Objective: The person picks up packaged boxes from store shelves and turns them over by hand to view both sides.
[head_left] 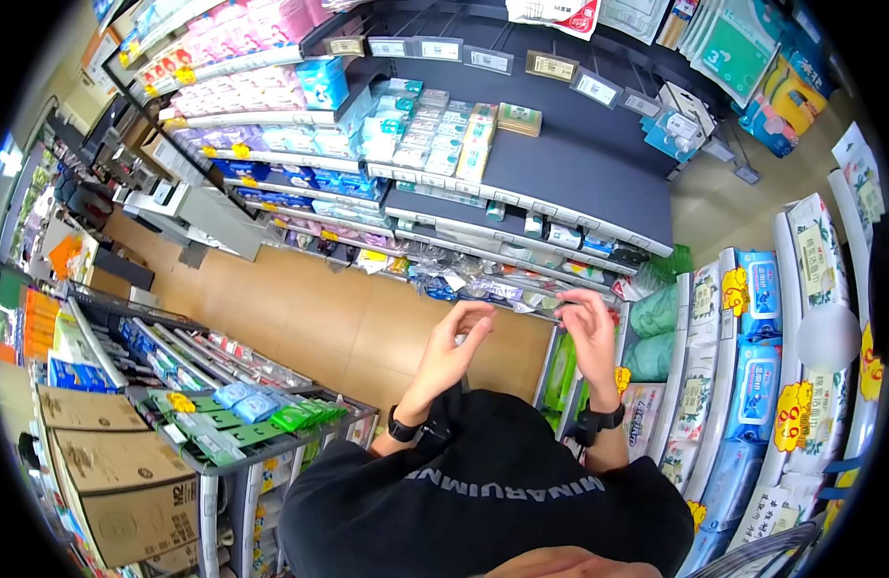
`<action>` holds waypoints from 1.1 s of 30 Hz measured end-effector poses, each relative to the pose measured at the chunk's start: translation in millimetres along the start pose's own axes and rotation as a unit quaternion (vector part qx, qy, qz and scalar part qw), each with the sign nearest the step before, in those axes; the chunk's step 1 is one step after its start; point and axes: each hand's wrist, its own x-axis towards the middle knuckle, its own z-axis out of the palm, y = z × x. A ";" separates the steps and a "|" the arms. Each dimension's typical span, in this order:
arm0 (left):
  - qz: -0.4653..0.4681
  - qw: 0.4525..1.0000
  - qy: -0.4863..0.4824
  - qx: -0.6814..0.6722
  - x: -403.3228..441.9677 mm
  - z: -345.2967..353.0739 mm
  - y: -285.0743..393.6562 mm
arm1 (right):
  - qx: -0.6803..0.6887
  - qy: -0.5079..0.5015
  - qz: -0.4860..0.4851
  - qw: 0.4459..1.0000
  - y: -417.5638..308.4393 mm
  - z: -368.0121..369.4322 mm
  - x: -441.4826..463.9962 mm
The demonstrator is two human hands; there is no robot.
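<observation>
My left hand [451,345] is raised in front of my chest with its fingers curved and the thumb apart from them, and nothing shows in it. Level with it and a short gap away, my right hand [591,337] has loosely bent fingers and also appears to hold nothing. Both wrists wear black bands [599,421]. Neither hand touches goods. Beyond the hands stands a dark shelf unit [579,169] carrying small boxed packs [435,135]. Close to my right hand are green wrapped packs [650,332] on the right-hand shelving.
Blue wipe packs [753,390] with yellow price tags line the right shelves. At lower left, a rack [271,453] holds blue and green packs beside stacked cardboard boxes [121,482]. The tiled aisle floor [319,308] runs left toward a white counter [208,217].
</observation>
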 end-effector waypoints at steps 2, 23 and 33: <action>0.027 0.999 -0.023 0.022 24.8 -1.1 8.2 | -0.023 0.003 0.008 1.000 -8.2 3.8 26.0; 0.074 0.988 -0.096 0.096 161.4 -66.7 80.8 | -0.512 -0.023 -0.086 0.854 105.1 26.6 387.2; 0.065 0.989 -0.090 0.098 183.3 -95.7 79.6 | -0.647 -0.057 -0.024 0.760 140.7 21.4 451.1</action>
